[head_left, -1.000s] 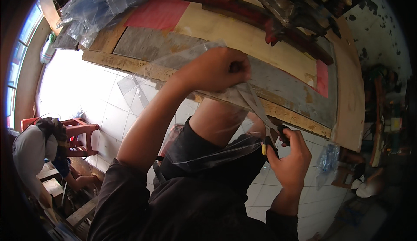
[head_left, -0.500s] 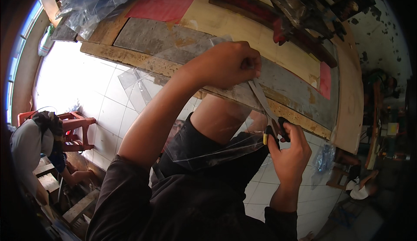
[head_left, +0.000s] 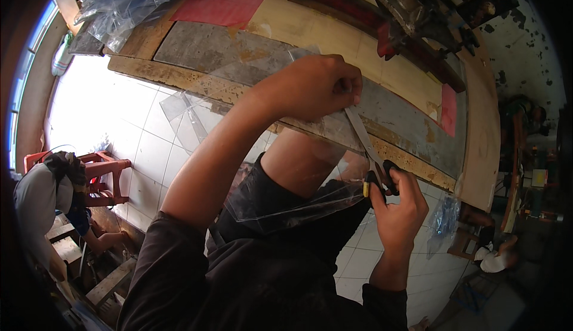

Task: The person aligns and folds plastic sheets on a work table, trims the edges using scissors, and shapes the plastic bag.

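My left hand is closed, fingers pinched, on a clear plastic sheet over the near edge of the workbench. The sheet spreads out left of my forearm and hangs down across my lap. In my right hand is a pair of scissors with black and yellow handles, thumb and fingers at the loops. Its long blades point up and left, their tips just under my left fingertips at the plastic. How far the blades are apart is hard to make out.
Along the workbench runs a dark red metal bar with machine parts at the far right. Clear plastic bags are heaped at its far left. A red stool and a seated person are at left; another person sits at far right.
Hands, scissors and sheet hold almost the same place. The view has shifted very slightly.
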A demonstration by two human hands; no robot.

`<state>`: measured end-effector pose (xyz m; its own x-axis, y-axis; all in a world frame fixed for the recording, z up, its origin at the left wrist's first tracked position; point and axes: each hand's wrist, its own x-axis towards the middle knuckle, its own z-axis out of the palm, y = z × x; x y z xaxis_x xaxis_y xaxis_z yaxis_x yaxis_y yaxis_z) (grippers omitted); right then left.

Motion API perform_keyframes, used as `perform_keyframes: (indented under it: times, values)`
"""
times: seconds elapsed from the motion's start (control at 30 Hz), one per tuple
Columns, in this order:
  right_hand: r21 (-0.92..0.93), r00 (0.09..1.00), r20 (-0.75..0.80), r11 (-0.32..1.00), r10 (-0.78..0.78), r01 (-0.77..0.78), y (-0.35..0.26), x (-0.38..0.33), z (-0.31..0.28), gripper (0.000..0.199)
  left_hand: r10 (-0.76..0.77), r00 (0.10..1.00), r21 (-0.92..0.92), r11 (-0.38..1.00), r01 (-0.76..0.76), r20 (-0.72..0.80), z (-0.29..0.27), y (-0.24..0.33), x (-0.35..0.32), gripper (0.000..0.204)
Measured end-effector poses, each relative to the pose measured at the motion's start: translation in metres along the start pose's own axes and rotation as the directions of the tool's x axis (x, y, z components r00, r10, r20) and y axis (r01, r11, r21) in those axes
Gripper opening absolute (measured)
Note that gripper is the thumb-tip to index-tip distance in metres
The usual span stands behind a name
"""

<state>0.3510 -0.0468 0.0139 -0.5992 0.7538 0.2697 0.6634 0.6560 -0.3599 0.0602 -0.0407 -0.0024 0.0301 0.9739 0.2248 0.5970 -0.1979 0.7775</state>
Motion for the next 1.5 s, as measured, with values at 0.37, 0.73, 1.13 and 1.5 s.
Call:
perform_keyframes:
  times: [0.37, 0.73, 1.13, 1.5]
  values:
    - [0.244, 0.950, 0.055, 0.919, 0.306, -0.310, 0.019, -0.021, 0.001, 0.028, -0.148, 0.985, -0.043, 0.989, 0.144, -0.092, -0.002, 0.013, -0.004, 0.018]
    - [0.796, 0.878, 0.194, 0.453, 0.438, -0.402, 0.034, -0.049, 0.050, 0.031, -0.142, 0.981, -0.151, 0.981, 0.122, -0.131, -0.009, 0.029, -0.035, 0.020]
    - [0.851, 0.881, 0.362, 0.278, 0.304, -0.446, 0.039, -0.049, 0.063, 0.033, -0.499, 0.520, 0.363, 0.382, 0.850, -0.694, -0.148, -0.026, -0.299, 0.044]
    - [0.919, 0.890, 0.310, 0.133, 0.333, -0.370, 0.033, -0.040, 0.047, 0.036, -0.094, 0.879, 0.347, 0.895, 0.280, -0.468, -0.071, 0.053, -0.136, 0.053]
